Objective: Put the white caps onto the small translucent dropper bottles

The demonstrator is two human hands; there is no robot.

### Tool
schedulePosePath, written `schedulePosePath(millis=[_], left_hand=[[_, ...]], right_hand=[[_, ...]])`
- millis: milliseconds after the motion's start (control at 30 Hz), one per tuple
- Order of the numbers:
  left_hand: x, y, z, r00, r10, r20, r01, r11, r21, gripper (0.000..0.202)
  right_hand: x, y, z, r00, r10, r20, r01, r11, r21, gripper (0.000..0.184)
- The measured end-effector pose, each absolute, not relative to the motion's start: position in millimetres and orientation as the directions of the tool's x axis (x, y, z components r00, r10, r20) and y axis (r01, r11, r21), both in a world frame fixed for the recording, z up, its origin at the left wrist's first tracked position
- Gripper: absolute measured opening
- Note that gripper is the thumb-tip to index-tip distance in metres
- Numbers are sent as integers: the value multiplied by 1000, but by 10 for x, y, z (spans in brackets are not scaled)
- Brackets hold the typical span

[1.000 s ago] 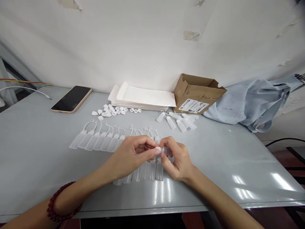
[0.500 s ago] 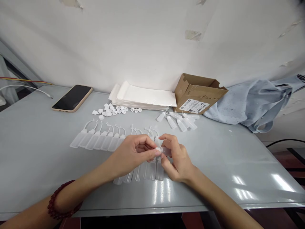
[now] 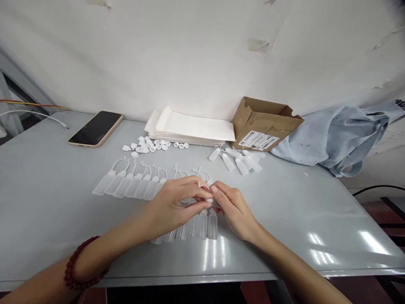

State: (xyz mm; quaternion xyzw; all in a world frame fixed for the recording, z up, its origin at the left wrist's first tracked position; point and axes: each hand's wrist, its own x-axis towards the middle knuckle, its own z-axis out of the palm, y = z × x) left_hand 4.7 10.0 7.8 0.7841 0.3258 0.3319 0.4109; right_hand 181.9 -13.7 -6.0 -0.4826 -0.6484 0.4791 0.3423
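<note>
My left hand (image 3: 172, 207) and my right hand (image 3: 234, 209) meet over the middle of the grey table (image 3: 47, 211). Both pinch one small translucent squeeze bottle (image 3: 209, 198) with a white cap between their fingertips. The bottle is mostly hidden by my fingers. Right under my hands lies a short row of the same bottles (image 3: 196, 226). A longer row of capped bottles (image 3: 129, 183) with thin looped tethers lies to the left. A red bead bracelet (image 3: 77, 268) circles my left wrist.
A pile of small white caps (image 3: 147, 146) lies behind the rows, before a stack of white bags (image 3: 190, 128). Several loose bottles (image 3: 237, 160) lie by an open cardboard box (image 3: 264, 124). A phone (image 3: 95, 129) sits far left, a blue cloth (image 3: 335, 139) at right.
My hands have closed in and dropped slightly toward the table. The right hand's fingers have folded down over the bottle, so less of it shows.
</note>
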Motion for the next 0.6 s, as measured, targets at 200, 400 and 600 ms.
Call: schedulePosePath(millis=[200, 400, 600], left_hand=[[81, 80, 166, 458, 885, -84, 115, 34, 993, 12], [64, 96, 213, 518, 832, -200, 221, 96, 971, 23], [15, 96, 109, 637, 751, 175, 321, -464, 826, 17]], right_hand=[[1819, -187, -53, -298, 951, 87, 336, 190, -923, 28], [1843, -199, -65, -321, 911, 258, 482, 392, -783, 23], [1836, -155, -61, -252, 968, 1, 307, 81, -948, 29]])
